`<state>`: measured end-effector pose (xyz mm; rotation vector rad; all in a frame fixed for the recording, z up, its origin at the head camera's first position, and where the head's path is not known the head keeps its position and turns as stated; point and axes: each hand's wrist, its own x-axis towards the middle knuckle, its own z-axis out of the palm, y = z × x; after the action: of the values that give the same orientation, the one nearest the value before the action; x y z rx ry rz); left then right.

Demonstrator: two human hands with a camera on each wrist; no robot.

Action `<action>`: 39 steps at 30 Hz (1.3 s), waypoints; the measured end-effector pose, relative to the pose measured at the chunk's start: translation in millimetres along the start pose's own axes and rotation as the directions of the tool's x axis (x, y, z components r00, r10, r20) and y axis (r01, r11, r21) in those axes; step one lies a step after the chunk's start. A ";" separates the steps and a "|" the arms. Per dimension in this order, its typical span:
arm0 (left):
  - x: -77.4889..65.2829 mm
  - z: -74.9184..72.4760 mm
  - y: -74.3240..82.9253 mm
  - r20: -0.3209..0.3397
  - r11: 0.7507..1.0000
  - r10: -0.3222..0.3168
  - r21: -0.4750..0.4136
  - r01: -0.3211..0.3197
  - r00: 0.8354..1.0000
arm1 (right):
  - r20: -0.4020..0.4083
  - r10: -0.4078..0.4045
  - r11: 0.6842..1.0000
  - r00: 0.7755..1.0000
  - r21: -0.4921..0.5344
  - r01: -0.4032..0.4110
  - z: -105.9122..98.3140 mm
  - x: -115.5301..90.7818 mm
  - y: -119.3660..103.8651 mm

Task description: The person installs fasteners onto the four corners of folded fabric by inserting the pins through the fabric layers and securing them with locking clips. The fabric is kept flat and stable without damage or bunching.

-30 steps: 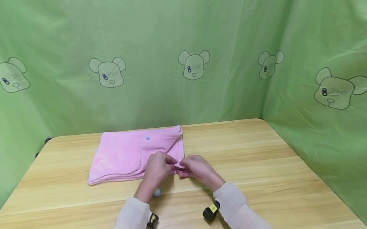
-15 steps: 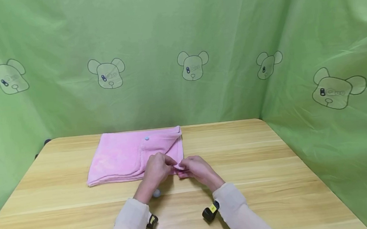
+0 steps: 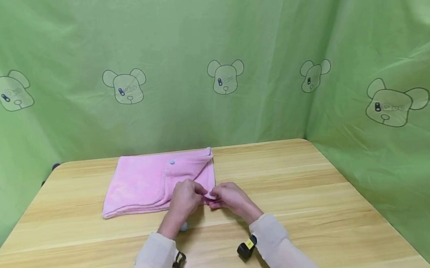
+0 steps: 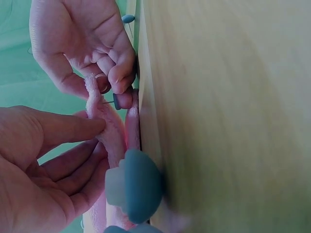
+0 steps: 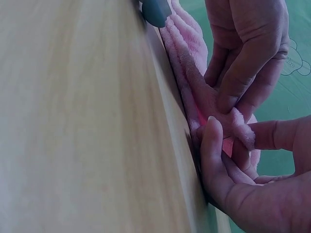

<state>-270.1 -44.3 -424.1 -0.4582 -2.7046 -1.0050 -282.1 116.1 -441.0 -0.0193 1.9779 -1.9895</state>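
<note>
A folded pink fleece cloth lies on the table with its layers stacked. My left hand pinches the cloth's upper layer near its front right corner, thumb on top. Facing it, my right hand holds a small pin at that corner, with the fingertips close round its dark cap. The pin's thin shaft points into the raised cloth edge; its tip is hidden. Both hands almost meet there. One blue cap sits on the cloth's far part.
A loose mushroom-shaped blue-capped piece lies on the table near my left wrist, partly hidden by it in the head view. The wooden table has green curtains behind and at both sides.
Hands and cloth stay almost in place, with only slight finger movement at the corner. The head view has shifted very slightly.
</note>
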 end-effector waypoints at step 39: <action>-1.4 -2.4 -0.3 0.039 1.000 -0.010 -0.008 0.010 0.999 | -0.007 -0.029 0.997 1.000 0.076 0.030 -1.7 -0.1 3.6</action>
<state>-268.7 -46.4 -423.0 -0.4715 -2.7411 -1.0200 -281.6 117.8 -444.5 -0.0246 1.9144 -2.0844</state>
